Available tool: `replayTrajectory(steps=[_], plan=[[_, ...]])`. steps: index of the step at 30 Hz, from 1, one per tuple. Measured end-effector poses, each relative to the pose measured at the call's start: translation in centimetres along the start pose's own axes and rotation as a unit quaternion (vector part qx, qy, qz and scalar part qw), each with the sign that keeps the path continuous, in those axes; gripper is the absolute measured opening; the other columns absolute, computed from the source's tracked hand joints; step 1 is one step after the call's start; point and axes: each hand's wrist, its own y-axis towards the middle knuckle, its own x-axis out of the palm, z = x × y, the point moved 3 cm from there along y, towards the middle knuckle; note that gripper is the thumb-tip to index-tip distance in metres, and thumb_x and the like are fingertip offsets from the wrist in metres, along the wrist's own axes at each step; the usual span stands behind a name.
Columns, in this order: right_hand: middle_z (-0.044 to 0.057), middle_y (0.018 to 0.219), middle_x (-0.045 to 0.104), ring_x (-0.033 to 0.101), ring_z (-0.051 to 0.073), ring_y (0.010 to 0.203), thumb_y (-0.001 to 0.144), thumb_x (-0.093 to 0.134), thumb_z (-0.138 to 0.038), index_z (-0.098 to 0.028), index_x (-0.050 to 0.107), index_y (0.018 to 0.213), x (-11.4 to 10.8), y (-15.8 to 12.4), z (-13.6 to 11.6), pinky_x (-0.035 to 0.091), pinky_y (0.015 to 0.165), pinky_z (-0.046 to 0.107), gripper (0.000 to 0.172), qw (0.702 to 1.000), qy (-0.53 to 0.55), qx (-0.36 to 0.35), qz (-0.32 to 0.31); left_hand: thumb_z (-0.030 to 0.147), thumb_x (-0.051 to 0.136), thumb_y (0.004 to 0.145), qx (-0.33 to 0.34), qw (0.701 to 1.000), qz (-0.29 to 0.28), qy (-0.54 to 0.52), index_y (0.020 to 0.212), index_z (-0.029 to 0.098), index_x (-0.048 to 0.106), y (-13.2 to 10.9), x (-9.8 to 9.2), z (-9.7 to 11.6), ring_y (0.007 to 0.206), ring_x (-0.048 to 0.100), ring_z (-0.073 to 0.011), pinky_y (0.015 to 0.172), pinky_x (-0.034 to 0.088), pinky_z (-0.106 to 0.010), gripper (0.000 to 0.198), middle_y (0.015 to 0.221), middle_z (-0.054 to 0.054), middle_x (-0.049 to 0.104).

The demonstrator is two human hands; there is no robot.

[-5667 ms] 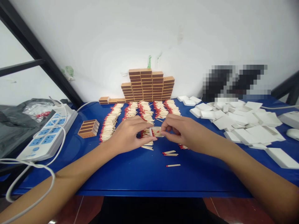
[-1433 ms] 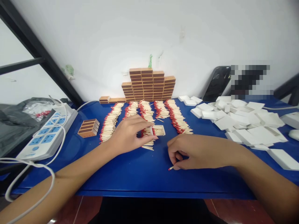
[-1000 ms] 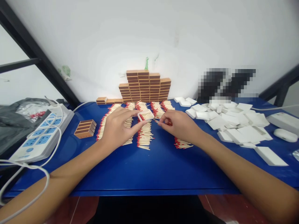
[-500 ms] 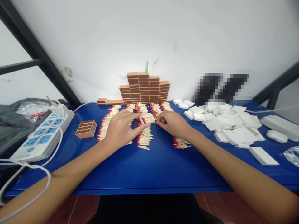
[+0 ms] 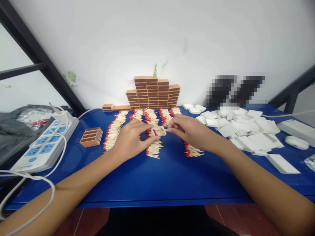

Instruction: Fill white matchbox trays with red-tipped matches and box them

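My left hand (image 5: 134,139) pinches a small white matchbox tray (image 5: 164,132) between thumb and fingers, tilted above the table. Inside it lie some red-headed matches (image 5: 158,131), heads toward my left hand. At the tray's right end, my right hand (image 5: 185,129) is closed in a pinch, and a thin pale stick, seemingly a match, shows at its fingertips. Below and around the hands, loose matches are laid in several rows, such as the left row (image 5: 114,132), the middle row (image 5: 153,151) and the right row (image 5: 193,150), partly hidden by my hands.
Brown matchboxes (image 5: 152,95) are stacked against the wall, with a smaller group (image 5: 91,137) at left. White trays (image 5: 246,129) form a heap at right. A power strip (image 5: 45,144) and white cable (image 5: 52,186) lie at left on the blue table (image 5: 159,183).
The tray in my left hand has moved slightly right and down. My right hand has come up to the tray's right end, its fingers now pinched there.
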Motion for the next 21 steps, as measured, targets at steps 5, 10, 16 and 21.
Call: replayTrajectory(steps=[5, 10, 16, 21], plan=[[0.005, 0.093, 0.064, 0.058, 0.018, 0.08, 0.102, 0.058, -0.027, -0.022, 0.062, 0.096, 1.5, 0.0, -1.2, 0.041, 0.071, 0.03, 0.01, 0.999, 0.01, -0.039, 0.003, 0.044, 0.079, 0.09, 0.021, 0.999, -0.018, -0.041, 0.108, 0.019, 0.077, 0.0, 0.1, 0.9, 0.084, 0.071, -0.021, 0.079, 0.056, -0.035, 0.031, 0.091, -0.006, 0.079], [0.004, 0.09, 0.063, 0.057, 0.018, 0.079, 0.101, 0.063, -0.034, -0.022, 0.065, 0.098, 0.8, -0.2, -0.8, 0.041, 0.07, 0.03, 0.013, 0.999, 0.016, -0.042, 0.02, 0.043, 0.08, 0.09, 0.019, 0.998, -0.013, -0.056, 0.11, 0.018, 0.076, 0.0, 0.0, 0.9, 0.084, 0.071, -0.0208, 0.079, 0.057, -0.035, 0.032, 0.092, -0.006, 0.079], [0.001, 0.081, 0.062, 0.056, 0.017, 0.075, 0.101, 0.064, -0.033, -0.022, 0.067, 0.09, 0.7, -0.3, -0.7, 0.039, 0.069, 0.03, 0.016, 0.998, 0.023, -0.052, 0.005, 0.044, 0.08, 0.089, 0.022, 0.998, -0.016, -0.061, 0.11, 0.016, 0.077, 0.0, 0.1, 0.8, 0.084, 0.071, -0.021, 0.079, 0.056, -0.035, 0.035, 0.091, -0.007, 0.079], [0.001, 0.083, 0.064, 0.055, 0.017, 0.074, 0.101, 0.064, -0.035, -0.022, 0.068, 0.091, 1.0, -0.2, -0.5, 0.04, 0.068, 0.03, 0.016, 0.998, 0.04, -0.046, 0.0, 0.043, 0.081, 0.089, 0.021, 0.997, -0.026, -0.068, 0.111, 0.018, 0.076, 0.0, 0.2, 0.9, 0.083, 0.069, -0.0203, 0.078, 0.056, -0.035, 0.034, 0.089, -0.005, 0.078]])
